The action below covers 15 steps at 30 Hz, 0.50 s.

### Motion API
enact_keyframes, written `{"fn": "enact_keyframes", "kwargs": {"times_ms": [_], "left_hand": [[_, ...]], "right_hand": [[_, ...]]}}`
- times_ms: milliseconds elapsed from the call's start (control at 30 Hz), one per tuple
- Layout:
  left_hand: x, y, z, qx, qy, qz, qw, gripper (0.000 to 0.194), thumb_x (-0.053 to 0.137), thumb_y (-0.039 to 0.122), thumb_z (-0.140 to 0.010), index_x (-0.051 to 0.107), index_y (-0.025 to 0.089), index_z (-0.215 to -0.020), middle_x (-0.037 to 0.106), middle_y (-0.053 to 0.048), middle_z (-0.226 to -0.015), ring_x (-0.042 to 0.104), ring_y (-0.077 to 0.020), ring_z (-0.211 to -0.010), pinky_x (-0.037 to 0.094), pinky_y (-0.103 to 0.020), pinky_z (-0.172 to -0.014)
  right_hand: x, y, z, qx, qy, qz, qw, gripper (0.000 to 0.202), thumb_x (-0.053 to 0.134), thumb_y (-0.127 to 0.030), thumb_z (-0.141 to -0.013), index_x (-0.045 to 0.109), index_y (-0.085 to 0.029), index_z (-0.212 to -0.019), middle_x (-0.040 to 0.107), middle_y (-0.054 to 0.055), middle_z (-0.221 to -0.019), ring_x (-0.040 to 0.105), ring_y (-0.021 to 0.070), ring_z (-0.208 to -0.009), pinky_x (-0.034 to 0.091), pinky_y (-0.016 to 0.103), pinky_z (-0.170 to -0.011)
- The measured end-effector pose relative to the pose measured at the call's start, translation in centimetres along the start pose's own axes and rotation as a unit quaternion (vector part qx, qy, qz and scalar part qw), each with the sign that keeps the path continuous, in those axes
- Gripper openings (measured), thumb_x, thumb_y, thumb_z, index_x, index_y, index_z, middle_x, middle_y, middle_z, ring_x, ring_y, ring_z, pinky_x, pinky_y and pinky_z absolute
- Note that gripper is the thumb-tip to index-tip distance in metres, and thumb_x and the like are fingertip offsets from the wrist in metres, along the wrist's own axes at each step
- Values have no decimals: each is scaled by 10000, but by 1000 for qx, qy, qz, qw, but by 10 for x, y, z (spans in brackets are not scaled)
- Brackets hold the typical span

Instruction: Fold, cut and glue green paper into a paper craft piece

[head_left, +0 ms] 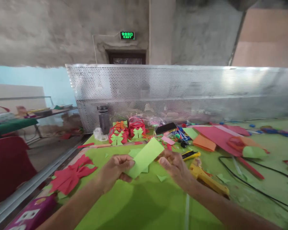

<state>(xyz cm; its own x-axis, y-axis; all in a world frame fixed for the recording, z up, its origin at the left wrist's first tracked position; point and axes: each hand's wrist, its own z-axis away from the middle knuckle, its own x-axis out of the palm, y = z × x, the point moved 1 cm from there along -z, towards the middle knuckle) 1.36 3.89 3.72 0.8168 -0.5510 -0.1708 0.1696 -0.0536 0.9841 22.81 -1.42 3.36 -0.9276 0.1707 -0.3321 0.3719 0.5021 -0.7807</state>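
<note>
A rectangular piece of light green paper (147,156) is held up at a slant above the table. My left hand (121,166) pinches its lower left end between thumb and fingers. At the upper right end, the curled fingers of my right hand (172,164) grip the paper's edge, partly hidden behind it. Beneath it, more green paper pieces (145,169) lie on the green tabletop (144,207). To the right of my right hand are a yellow utility knife (191,155) and a yellow glue gun (208,180).
Red paper cutouts (73,172) and a purple power strip (33,210) lie at left. Behind stand a grey bottle (103,119) and red crafts with green bows (118,134). A black phone (166,128), pink paper sheets (216,137) and a black cable (227,171) spread rightward.
</note>
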Motion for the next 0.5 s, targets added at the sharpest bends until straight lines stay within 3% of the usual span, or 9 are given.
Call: {"fn": "enact_keyframes", "kwargs": {"times_ms": [100, 200, 400, 500], "left_hand": [[9, -6, 1, -24, -8, 31, 999, 290, 627, 393, -761, 616, 107, -807, 694, -72, -760, 667, -184, -689, 528, -256, -583], [11, -8, 2, -35, -12, 26, 999, 252, 635, 361, -760, 625, 112, -801, 693, -60, -750, 661, -183, -696, 525, -260, -595], [11, -5, 3, -35, -6, -15, 999, 263, 586, 389, -782, 629, 130, -799, 681, -44, -736, 642, -181, -705, 516, -277, -620], [8, 2, 5, 15, 40, -123, 992, 281, 540, 408, -802, 621, 142, -761, 644, -14, -677, 610, -157, -654, 489, -251, -601]], "right_hand": [[4, -9, 4, 19, 41, 6, 999, 379, 511, -475, -798, 453, -231, -513, 440, -20, -465, 401, 133, -446, 328, 276, -440], [4, -13, 5, 26, 70, 6, 997, 422, 489, -438, -819, 372, -231, -471, 306, -43, -448, 289, 110, -425, 255, 271, -423], [4, -9, 3, 19, 73, -13, 997, 384, 496, -401, -817, 533, -173, -510, 304, -58, -456, 294, 83, -432, 261, 236, -426], [2, -6, 0, 11, 73, -2, 997, 358, 523, -377, -804, 519, -166, -515, 368, -54, -464, 337, 85, -448, 281, 230, -434]]}}
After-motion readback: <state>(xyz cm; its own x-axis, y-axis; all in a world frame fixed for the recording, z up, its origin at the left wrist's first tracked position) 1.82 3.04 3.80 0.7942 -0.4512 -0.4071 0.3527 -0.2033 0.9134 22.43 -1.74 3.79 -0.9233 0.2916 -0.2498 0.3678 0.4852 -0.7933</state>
